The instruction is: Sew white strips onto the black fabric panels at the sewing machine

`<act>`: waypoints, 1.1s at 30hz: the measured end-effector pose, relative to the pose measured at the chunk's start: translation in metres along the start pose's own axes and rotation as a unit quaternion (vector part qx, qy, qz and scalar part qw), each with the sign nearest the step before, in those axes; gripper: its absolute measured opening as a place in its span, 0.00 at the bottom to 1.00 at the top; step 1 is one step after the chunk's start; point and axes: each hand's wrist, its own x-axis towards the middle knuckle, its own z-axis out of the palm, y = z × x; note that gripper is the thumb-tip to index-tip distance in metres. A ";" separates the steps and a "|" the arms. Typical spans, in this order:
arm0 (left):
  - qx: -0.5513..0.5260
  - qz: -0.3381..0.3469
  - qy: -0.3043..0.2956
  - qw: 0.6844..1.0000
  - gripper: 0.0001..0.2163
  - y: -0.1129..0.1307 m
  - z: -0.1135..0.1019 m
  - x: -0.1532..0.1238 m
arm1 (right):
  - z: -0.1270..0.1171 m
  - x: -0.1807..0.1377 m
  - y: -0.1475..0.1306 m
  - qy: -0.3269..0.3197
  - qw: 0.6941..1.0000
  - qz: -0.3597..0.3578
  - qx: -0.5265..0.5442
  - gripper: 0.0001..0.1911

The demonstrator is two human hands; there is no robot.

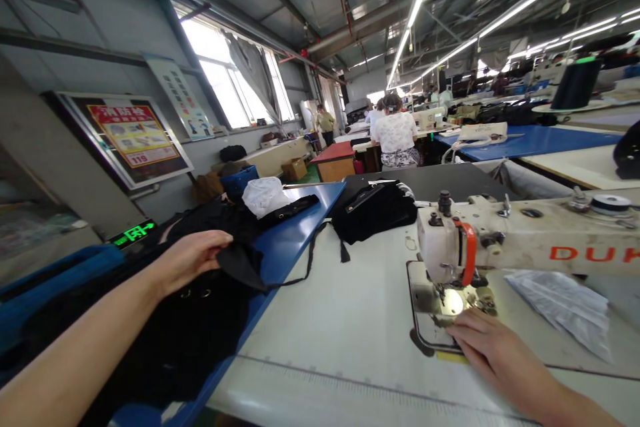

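Note:
My left hand [197, 257] is closed, pinching a piece of black fabric [243, 265] at the left of the table. A thin black strap [300, 277] trails from that piece over the white tabletop. Dark garments [165, 340] are heaped below the hand. On the right, my right hand [480, 333] lies by the metal plate of a white sewing machine [450, 247], just in front of the lit needle area. Its fingers are pressed together, and a small dark bit shows at the fingertips, too small to name.
Folded black fabric with a zipper [375, 210] lies behind the table's middle. A clear plastic bag [265, 195] rests on the blue surface [285, 247]. Another plastic bag [560, 303] lies under the machine arm. Farther off, a person [395, 130] sits facing away.

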 end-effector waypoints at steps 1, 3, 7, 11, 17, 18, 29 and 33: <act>-0.029 -0.010 -0.042 0.999 0.14 0.006 0.019 -0.007 | -0.001 0.001 -0.001 0.000 1.000 0.001 -0.002 0.14; -0.106 -0.051 -0.132 0.984 0.12 0.018 0.067 -0.024 | -0.003 0.002 -0.003 -0.007 1.000 0.002 -0.007 0.14; -0.261 -0.150 -0.280 0.912 0.14 0.040 0.172 -0.064 | -0.007 0.005 -0.005 -0.011 1.000 0.004 -0.025 0.14; -0.274 -0.123 -0.316 0.900 0.16 0.058 0.233 -0.087 | -0.009 0.007 -0.005 -0.015 0.999 0.009 -0.043 0.12; -0.149 0.111 -0.241 0.953 0.16 0.054 0.244 -0.073 | -0.014 0.004 -0.004 -0.018 0.998 0.004 -0.052 0.11; -0.076 0.208 -0.220 0.950 0.18 0.048 0.245 -0.071 | -0.015 0.003 -0.005 -0.017 0.999 0.003 -0.050 0.11; 0.243 0.371 -0.130 0.887 0.23 0.023 0.285 -0.147 | -0.004 0.001 -0.050 -0.076 0.996 -0.008 -0.041 0.10; 0.256 0.328 -0.131 0.900 0.21 0.054 0.294 -0.140 | -0.012 0.003 -0.036 -0.032 0.996 0.033 -0.074 0.10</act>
